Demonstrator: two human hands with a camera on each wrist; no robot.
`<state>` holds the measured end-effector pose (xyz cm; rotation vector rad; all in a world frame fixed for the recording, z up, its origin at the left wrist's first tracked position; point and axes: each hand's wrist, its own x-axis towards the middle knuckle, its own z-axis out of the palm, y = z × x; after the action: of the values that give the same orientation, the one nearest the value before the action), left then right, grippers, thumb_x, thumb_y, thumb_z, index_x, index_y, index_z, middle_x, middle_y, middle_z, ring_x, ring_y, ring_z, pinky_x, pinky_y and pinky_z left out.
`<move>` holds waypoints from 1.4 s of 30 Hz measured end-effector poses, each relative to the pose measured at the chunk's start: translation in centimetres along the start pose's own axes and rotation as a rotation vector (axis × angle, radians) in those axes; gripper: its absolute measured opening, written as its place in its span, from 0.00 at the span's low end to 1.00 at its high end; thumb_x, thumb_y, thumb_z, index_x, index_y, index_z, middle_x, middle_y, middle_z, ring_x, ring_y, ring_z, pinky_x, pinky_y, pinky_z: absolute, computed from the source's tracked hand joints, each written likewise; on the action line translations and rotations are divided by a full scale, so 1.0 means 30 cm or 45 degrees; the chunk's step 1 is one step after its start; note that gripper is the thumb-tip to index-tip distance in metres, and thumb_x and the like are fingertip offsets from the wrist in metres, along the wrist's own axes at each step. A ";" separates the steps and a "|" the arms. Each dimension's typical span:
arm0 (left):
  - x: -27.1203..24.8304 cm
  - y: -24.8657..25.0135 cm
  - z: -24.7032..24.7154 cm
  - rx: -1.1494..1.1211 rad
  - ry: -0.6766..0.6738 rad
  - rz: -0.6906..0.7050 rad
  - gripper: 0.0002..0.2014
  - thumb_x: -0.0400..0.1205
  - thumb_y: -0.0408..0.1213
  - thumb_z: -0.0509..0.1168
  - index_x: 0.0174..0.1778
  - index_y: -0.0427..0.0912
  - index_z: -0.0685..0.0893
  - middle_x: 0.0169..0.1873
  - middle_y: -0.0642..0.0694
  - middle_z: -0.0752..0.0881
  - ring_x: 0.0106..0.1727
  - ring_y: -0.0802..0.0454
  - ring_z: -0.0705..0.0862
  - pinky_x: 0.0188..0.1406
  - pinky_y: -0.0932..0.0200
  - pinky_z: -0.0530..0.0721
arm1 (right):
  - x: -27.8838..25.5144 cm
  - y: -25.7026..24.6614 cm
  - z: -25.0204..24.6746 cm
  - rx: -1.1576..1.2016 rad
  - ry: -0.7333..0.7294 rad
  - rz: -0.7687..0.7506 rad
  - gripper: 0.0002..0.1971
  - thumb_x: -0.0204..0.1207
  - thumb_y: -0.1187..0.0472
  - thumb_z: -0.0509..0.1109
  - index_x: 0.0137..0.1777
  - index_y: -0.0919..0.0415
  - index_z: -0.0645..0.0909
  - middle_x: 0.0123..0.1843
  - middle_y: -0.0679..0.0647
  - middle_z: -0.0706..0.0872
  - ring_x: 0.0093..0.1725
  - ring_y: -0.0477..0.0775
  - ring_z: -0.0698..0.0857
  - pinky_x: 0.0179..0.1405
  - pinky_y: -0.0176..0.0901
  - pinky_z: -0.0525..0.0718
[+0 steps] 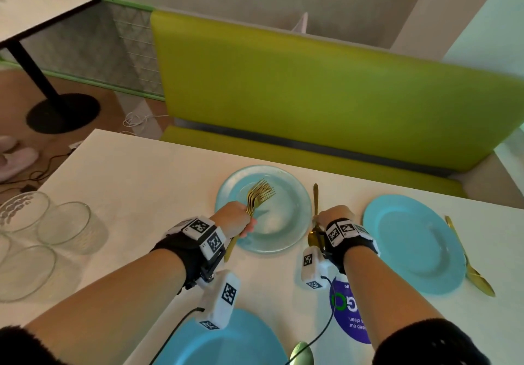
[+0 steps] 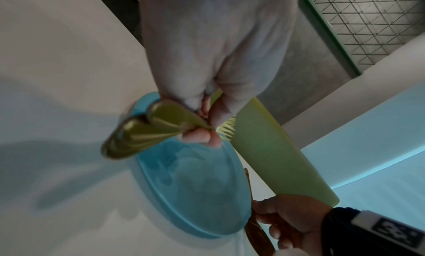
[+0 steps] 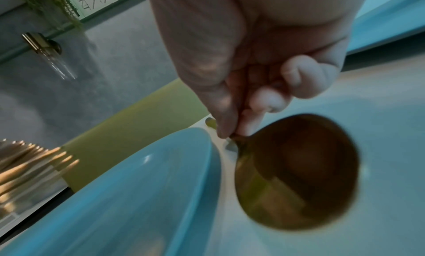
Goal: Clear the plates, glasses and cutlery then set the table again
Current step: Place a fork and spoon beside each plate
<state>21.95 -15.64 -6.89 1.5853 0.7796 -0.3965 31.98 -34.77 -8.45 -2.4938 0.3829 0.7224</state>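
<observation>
My left hand (image 1: 247, 222) grips a bundle of gold forks (image 1: 259, 194) by their handles, with the tines fanned above the pale blue plate (image 1: 283, 231) at the table's far side. The left wrist view shows the fork handles (image 2: 142, 134) in that fist over the same plate (image 2: 195, 183). My right hand (image 1: 326, 218) pinches a gold spoon (image 1: 315, 197) by its handle just right of that plate, bowl toward me. The spoon's bowl (image 3: 299, 172) fills the right wrist view beside the plate's rim (image 3: 202, 150). I cannot tell whether the spoon touches the table.
A second blue plate (image 1: 414, 242) lies at the right with a gold utensil (image 1: 467, 259) along its right side. A third plate (image 1: 226, 344) and a spoon (image 1: 302, 353) sit near me. Several empty glasses (image 1: 65, 222) stand at the left edge. A green bench (image 1: 312, 95) backs the table.
</observation>
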 end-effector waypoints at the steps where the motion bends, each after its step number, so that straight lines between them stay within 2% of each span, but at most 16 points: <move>1: 0.000 -0.001 0.005 -0.005 -0.010 0.001 0.11 0.84 0.22 0.48 0.43 0.36 0.73 0.33 0.45 0.80 0.31 0.55 0.76 0.26 0.66 0.73 | 0.015 0.004 0.002 0.086 -0.020 0.012 0.14 0.76 0.61 0.69 0.60 0.63 0.83 0.46 0.54 0.81 0.43 0.52 0.78 0.24 0.33 0.71; 5: -0.005 0.000 0.009 0.012 -0.048 0.020 0.14 0.84 0.22 0.50 0.38 0.41 0.75 0.36 0.45 0.82 0.35 0.53 0.78 0.30 0.65 0.75 | 0.012 0.003 0.000 0.079 -0.040 -0.015 0.18 0.78 0.62 0.67 0.68 0.66 0.79 0.46 0.55 0.79 0.46 0.51 0.74 0.21 0.29 0.70; 8: -0.012 -0.003 0.005 0.050 -0.070 0.026 0.13 0.84 0.24 0.52 0.38 0.41 0.76 0.39 0.42 0.84 0.43 0.48 0.78 0.35 0.63 0.76 | -0.006 -0.003 0.007 -0.114 0.024 -0.044 0.09 0.79 0.61 0.67 0.54 0.63 0.85 0.44 0.55 0.84 0.41 0.53 0.79 0.21 0.31 0.70; 10: -0.015 -0.007 0.005 0.066 -0.077 0.031 0.13 0.84 0.24 0.52 0.37 0.41 0.77 0.43 0.39 0.84 0.45 0.46 0.78 0.36 0.62 0.77 | -0.024 -0.002 0.006 -0.384 0.075 -0.091 0.09 0.79 0.59 0.65 0.44 0.61 0.85 0.41 0.53 0.86 0.40 0.53 0.85 0.29 0.32 0.78; 12: -0.024 -0.007 0.006 0.073 -0.072 0.038 0.13 0.83 0.24 0.53 0.37 0.41 0.78 0.44 0.38 0.84 0.46 0.46 0.78 0.37 0.61 0.77 | -0.042 -0.009 0.004 -0.584 0.109 -0.195 0.12 0.80 0.57 0.62 0.53 0.59 0.85 0.50 0.53 0.87 0.51 0.54 0.87 0.46 0.35 0.81; 15: -0.029 -0.004 0.011 0.071 -0.063 0.051 0.14 0.82 0.24 0.54 0.36 0.40 0.80 0.40 0.40 0.85 0.44 0.47 0.78 0.38 0.61 0.77 | -0.065 -0.039 -0.016 -0.546 0.147 -0.225 0.14 0.82 0.58 0.59 0.46 0.62 0.84 0.56 0.56 0.88 0.51 0.56 0.86 0.45 0.39 0.78; 17: -0.038 0.002 0.016 0.082 -0.056 0.060 0.14 0.81 0.23 0.54 0.35 0.40 0.80 0.36 0.41 0.84 0.41 0.48 0.78 0.37 0.61 0.76 | -0.075 -0.056 -0.023 -0.434 0.189 -0.279 0.15 0.81 0.58 0.59 0.51 0.62 0.86 0.56 0.57 0.89 0.54 0.58 0.86 0.47 0.40 0.79; 20: -0.052 0.007 0.029 0.155 -0.063 0.069 0.15 0.79 0.22 0.56 0.29 0.40 0.81 0.36 0.39 0.84 0.35 0.48 0.76 0.36 0.59 0.75 | -0.130 -0.072 -0.002 -0.178 0.217 -0.527 0.13 0.79 0.57 0.63 0.54 0.58 0.88 0.55 0.55 0.90 0.56 0.56 0.86 0.59 0.42 0.82; 22: -0.061 0.004 0.036 0.220 -0.065 0.082 0.14 0.77 0.23 0.59 0.27 0.40 0.80 0.36 0.37 0.85 0.34 0.46 0.76 0.35 0.58 0.75 | -0.183 -0.070 0.027 -0.095 0.110 -0.718 0.10 0.77 0.57 0.68 0.53 0.56 0.89 0.54 0.51 0.90 0.55 0.52 0.86 0.61 0.38 0.80; 27: -0.094 0.008 0.064 0.409 -0.190 0.145 0.15 0.76 0.23 0.58 0.25 0.40 0.80 0.27 0.40 0.83 0.24 0.50 0.75 0.29 0.62 0.74 | -0.259 -0.033 0.079 -0.481 -0.057 -1.010 0.14 0.80 0.60 0.63 0.59 0.53 0.87 0.59 0.55 0.87 0.60 0.56 0.83 0.63 0.46 0.80; 29: -0.110 0.010 0.075 0.461 -0.221 0.154 0.17 0.78 0.23 0.58 0.25 0.41 0.79 0.15 0.50 0.81 0.18 0.56 0.74 0.22 0.68 0.73 | -0.272 -0.013 0.074 -0.551 -0.088 -1.021 0.15 0.81 0.60 0.61 0.59 0.52 0.87 0.58 0.57 0.87 0.60 0.58 0.83 0.61 0.48 0.81; 31: -0.127 0.011 0.091 0.498 -0.258 0.150 0.18 0.80 0.24 0.58 0.25 0.42 0.79 0.12 0.52 0.80 0.16 0.59 0.74 0.21 0.68 0.72 | -0.276 0.007 0.067 -0.609 -0.099 -1.032 0.14 0.80 0.59 0.61 0.58 0.51 0.87 0.58 0.56 0.86 0.60 0.58 0.82 0.60 0.50 0.81; 35: -0.140 0.017 0.131 0.484 -0.256 0.187 0.14 0.81 0.25 0.58 0.29 0.39 0.77 0.23 0.44 0.84 0.13 0.62 0.77 0.20 0.67 0.72 | -0.276 0.034 0.033 -0.720 -0.093 -1.000 0.12 0.80 0.58 0.63 0.57 0.51 0.87 0.60 0.53 0.84 0.62 0.56 0.80 0.60 0.49 0.80; 39: -0.104 0.036 0.126 0.428 -0.046 0.163 0.05 0.81 0.26 0.60 0.42 0.38 0.73 0.45 0.35 0.88 0.30 0.46 0.84 0.21 0.61 0.80 | -0.237 0.083 -0.045 -0.637 -0.026 -0.805 0.12 0.79 0.58 0.64 0.56 0.53 0.88 0.58 0.53 0.86 0.60 0.57 0.83 0.59 0.47 0.81; 40: -0.099 0.045 0.118 0.405 -0.005 0.151 0.04 0.80 0.25 0.60 0.47 0.37 0.74 0.47 0.36 0.88 0.33 0.45 0.86 0.26 0.58 0.85 | -0.221 0.099 -0.069 -0.630 0.009 -0.731 0.12 0.80 0.58 0.63 0.56 0.54 0.88 0.57 0.54 0.86 0.59 0.57 0.83 0.59 0.47 0.82; 42: -0.076 0.051 0.099 0.358 0.053 0.131 0.12 0.79 0.25 0.61 0.59 0.33 0.74 0.46 0.37 0.88 0.37 0.45 0.87 0.36 0.54 0.86 | -0.182 0.135 -0.115 -0.556 0.067 -0.559 0.12 0.80 0.59 0.63 0.55 0.56 0.88 0.56 0.55 0.88 0.58 0.57 0.84 0.61 0.48 0.83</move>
<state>21.91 -19.11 -4.79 1.8936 0.6922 -0.4124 27.35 -39.35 -4.48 -2.8584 -0.3387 0.6051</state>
